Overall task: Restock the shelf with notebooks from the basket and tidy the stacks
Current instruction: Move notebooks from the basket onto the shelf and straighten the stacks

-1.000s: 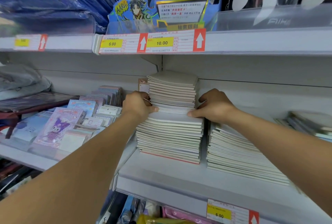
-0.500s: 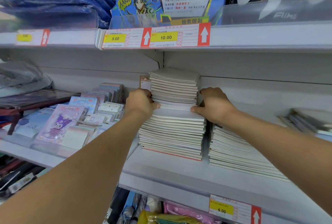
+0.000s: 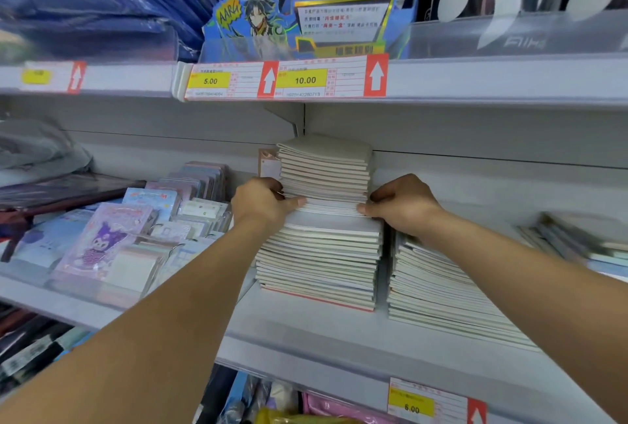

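Two hands of yours clamp the upper stack of notebooks (image 3: pixel 324 170) from either side: your left hand (image 3: pixel 263 202) curls round its left edge, your right hand (image 3: pixel 401 204) round its right. It sits on a wider lower stack (image 3: pixel 319 260) on the shelf (image 3: pixel 339 338). A shorter pile (image 3: pixel 438 284) lies just beside, to the right.

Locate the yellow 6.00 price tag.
Head view, bottom right: yellow 6.00 price tag on the front edge of the grey shelf, below the shorter right notebook stack.
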A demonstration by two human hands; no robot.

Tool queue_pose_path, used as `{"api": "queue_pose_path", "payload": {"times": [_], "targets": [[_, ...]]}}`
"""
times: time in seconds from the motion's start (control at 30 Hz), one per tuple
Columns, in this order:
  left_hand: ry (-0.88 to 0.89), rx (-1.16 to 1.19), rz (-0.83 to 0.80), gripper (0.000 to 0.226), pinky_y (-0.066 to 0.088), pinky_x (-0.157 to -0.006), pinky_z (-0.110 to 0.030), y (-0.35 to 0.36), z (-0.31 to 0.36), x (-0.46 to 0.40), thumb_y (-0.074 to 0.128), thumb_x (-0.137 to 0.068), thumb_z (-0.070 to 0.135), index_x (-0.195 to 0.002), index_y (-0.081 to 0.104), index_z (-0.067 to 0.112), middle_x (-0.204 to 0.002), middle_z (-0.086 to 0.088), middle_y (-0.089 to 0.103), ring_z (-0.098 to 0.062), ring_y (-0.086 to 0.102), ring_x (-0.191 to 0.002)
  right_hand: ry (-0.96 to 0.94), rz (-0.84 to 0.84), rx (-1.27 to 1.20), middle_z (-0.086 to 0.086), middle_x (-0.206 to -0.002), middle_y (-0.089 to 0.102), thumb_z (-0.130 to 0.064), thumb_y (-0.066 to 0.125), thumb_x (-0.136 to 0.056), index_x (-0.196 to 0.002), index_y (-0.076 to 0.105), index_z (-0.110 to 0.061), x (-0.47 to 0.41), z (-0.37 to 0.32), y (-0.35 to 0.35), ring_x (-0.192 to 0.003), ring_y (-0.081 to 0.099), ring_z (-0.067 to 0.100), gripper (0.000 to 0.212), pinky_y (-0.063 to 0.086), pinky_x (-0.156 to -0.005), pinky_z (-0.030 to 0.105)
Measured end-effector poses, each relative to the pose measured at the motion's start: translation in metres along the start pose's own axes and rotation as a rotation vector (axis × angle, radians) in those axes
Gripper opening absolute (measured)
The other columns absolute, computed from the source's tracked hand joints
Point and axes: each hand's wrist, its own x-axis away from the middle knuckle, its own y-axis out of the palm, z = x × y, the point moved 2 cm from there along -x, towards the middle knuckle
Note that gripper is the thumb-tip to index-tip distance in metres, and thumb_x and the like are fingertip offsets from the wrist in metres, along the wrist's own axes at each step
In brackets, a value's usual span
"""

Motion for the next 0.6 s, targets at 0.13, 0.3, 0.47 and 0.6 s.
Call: {"api": "queue_pose_path", "payload": {"times": [0.13, 0.3, 0.47, 0.6], "targets": [[-0.007, 0.004, -0.014, 0.039, 0.048, -0.074, -0.026, -0.001, 0.001, -0.002, 0.085, -0.069, 0.043, -0.086, 0.073, 0.01, -0.085, -0.001, 0.072, -0.021, 0.065, -0.085, 0.069, -0.017, -0.081, 0.016, -0.093, 0.074, -0.047, 0.086, -0.069, -0.092, 0.075, 0.004, -0.001, 0.001, 0.004, -0.088, 0.07, 0.024, 0.057, 0.056, -0.078, 0.032], [-0.002, 0.016, -0.036, 0.035, 0.05, -0.079, -0.028, -0.001, 0.002, 0.0, 0.085, -0.07, 0.04, -0.08, 0.068, 0.012, -0.085, -0.001, 0.071, -0.022, 0.065, -0.087, 0.103, -0.011, -0.096, 0.008, -0.086, 0.073, -0.037, 0.083, -0.077, -0.083, 0.076, -0.003, -0.002, -0.002, 0.002, -0.079, 0.066, 0.018, 0.036, 0.049, -0.062, 0.022], [0.011, 0.017, -0.184, 0.035, 0.051, -0.093, -0.034, -0.007, 0.007, 0.008, 0.087, -0.068, 0.038, -0.085, 0.064, 0.018, -0.093, 0.0, 0.067, -0.022, 0.062, -0.095, 0.167, -0.079, -0.033, 0.013, -0.094, 0.071, -0.024, 0.079, -0.083, -0.095, 0.069, 0.001, -0.01, -0.011, -0.001, -0.079, 0.067, 0.022, 0.029, 0.057, -0.069, 0.029], [-0.012, -0.069, -0.247, 0.058, 0.051, -0.096, -0.035, -0.003, 0.012, 0.001, 0.089, -0.062, 0.043, -0.105, 0.067, 0.009, -0.105, -0.002, 0.067, -0.024, 0.062, -0.102, 0.422, -0.239, -0.465, 0.014, -0.08, 0.061, 0.006, 0.048, -0.09, -0.077, 0.058, -0.003, -0.005, -0.024, -0.021, -0.069, 0.057, 0.02, 0.018, 0.044, -0.057, 0.021]]}}
